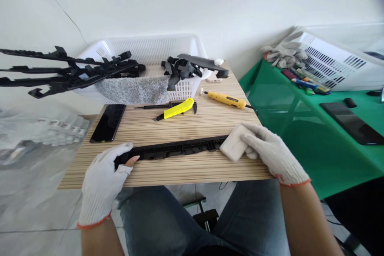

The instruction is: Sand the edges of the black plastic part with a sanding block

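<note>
A long black plastic strip [180, 148] lies across the front of the wooden table. Its left end is gripped by my left hand [105, 178], in a white glove with the thumb tip bare. My right hand [270, 150], also gloved, holds a whitish rectangular pad [236, 143] at the strip's right end, covering that end. Behind the strip lie a yellow utility knife [179, 109] with its blade out and a dark caliper [156, 106]. A yellow pen-like tool [226, 99] rests farther right.
A black phone [108, 123] lies on the table's left side. Behind it, a white basket [156, 46] holds black plastic parts [99, 73], some jutting out left. On the right, a green-covered table [276, 108] bears markers, gloves [285, 54], another basket [333, 60] and a dark flat object [352, 123].
</note>
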Motion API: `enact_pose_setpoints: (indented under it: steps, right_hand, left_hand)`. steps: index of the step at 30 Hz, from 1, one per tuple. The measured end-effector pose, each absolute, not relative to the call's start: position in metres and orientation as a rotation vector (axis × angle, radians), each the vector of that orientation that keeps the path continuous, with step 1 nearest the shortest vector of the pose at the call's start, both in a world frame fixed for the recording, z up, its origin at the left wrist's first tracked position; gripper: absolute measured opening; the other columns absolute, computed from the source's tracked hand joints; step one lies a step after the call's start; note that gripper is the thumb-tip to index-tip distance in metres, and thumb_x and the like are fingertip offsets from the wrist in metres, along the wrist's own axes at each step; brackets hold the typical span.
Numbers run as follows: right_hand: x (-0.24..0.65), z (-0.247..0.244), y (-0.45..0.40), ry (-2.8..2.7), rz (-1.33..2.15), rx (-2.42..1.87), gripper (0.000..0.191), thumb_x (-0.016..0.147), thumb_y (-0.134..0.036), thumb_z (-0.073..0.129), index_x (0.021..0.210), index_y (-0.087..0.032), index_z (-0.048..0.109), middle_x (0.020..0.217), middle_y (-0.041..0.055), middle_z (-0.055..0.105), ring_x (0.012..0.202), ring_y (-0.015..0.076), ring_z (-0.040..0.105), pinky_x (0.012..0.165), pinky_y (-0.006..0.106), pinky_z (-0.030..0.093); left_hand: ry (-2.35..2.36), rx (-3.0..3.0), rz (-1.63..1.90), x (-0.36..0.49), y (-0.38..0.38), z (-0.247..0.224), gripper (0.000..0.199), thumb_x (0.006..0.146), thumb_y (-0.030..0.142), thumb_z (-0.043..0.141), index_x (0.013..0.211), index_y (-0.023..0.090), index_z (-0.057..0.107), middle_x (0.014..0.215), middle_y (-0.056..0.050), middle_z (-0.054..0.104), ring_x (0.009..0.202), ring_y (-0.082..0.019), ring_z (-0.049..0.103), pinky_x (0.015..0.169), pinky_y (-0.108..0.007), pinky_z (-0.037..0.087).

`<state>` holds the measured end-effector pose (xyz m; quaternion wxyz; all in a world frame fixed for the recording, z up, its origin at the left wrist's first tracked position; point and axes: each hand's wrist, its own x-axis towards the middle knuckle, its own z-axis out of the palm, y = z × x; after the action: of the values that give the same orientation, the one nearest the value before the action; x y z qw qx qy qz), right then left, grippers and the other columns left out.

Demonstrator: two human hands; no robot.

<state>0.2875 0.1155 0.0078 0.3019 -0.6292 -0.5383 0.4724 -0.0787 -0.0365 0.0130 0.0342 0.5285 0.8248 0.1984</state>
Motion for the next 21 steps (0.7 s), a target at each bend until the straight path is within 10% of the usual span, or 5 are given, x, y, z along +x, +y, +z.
enact_pose_setpoints:
  steps: [21]
  right_hand:
    - [0.293, 0.009, 0.113, -1.545, 1.332, -1.571, 0.065, 0.079, -0.046, 0.069, 0.135, -0.018, 0.053, 0.071, 0.0, 0.063, 0.054, 0.0132, 0.058, 0.044, 0.023, 0.049]
  left_hand:
    - [2.531, 1.642, 0.637, -0.079, -0.037, 0.013, 0.037, 0.084, 0.051, 0.054, 0.107, 0.027, 0.068, 0.118, -0.009, 0.072, 0.114, -0.033, 0.064, 0.101, -0.051, 0.049]
